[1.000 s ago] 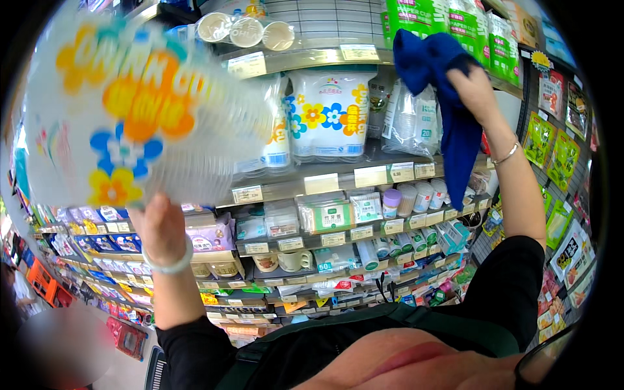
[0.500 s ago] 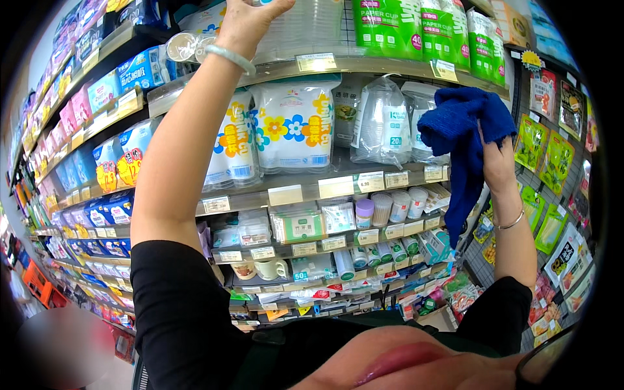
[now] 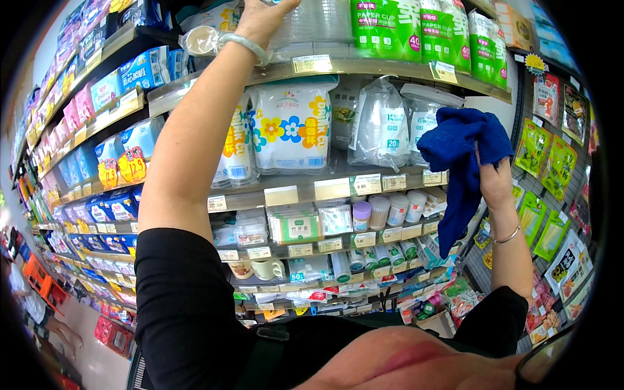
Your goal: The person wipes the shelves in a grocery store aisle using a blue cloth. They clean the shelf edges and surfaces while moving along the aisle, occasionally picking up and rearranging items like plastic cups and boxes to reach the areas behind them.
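Note:
My right hand (image 3: pixel 496 181) is closed round a dark blue cloth (image 3: pixel 465 143), which hangs down in folds in front of the shelf's right end. My left hand (image 3: pixel 265 18) reaches up to the top shelf, beside a stack of clear plastic containers (image 3: pixel 318 25). Its thumb points toward the stack, while the other fingers run out of the picture's upper edge, so their grip is hidden. Under my left wrist, which wears a pale bangle, lies a clear pack with a round end (image 3: pixel 201 40).
Green paper cup packs (image 3: pixel 387 29) stand right of the containers. Below are flowered cup packs (image 3: pixel 290 123), bagged clear cups (image 3: pixel 383 127) and a mug (image 3: pixel 268 269). Hanging snack packets (image 3: pixel 533 146) line the right side. A person's legs (image 3: pixel 62 328) show at lower left.
My left hand has moved a little to the right along the top shelf. The blue cloth stays in my right hand, nearly in place. The view has shifted slightly.

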The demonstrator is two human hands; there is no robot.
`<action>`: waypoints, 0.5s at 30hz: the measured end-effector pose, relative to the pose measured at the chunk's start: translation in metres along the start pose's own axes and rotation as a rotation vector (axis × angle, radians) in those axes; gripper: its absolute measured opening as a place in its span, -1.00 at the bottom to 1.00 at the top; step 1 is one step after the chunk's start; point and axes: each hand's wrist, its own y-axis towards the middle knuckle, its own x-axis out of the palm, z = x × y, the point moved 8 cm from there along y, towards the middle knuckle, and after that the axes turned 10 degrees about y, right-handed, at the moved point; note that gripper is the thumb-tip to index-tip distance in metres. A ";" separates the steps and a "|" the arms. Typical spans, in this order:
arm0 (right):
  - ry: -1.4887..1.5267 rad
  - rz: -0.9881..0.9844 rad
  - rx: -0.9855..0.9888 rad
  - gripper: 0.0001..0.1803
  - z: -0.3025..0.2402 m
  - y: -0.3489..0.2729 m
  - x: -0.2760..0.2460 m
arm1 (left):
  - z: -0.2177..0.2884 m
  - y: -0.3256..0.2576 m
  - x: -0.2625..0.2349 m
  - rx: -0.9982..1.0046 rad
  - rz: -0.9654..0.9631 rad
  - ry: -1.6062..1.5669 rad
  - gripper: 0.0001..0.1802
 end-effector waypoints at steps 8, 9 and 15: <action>-0.027 -0.032 0.136 -0.36 0.028 0.024 0.007 | 0.052 -0.043 -0.003 -0.082 -0.256 -0.626 -0.39; 0.110 -0.058 0.233 -0.26 0.037 0.031 0.008 | 0.067 -0.059 0.007 -0.080 -0.337 -0.715 -0.40; 0.217 -0.318 0.233 0.00 0.019 0.049 0.073 | 0.083 -0.132 0.034 0.145 -0.368 -0.254 -0.06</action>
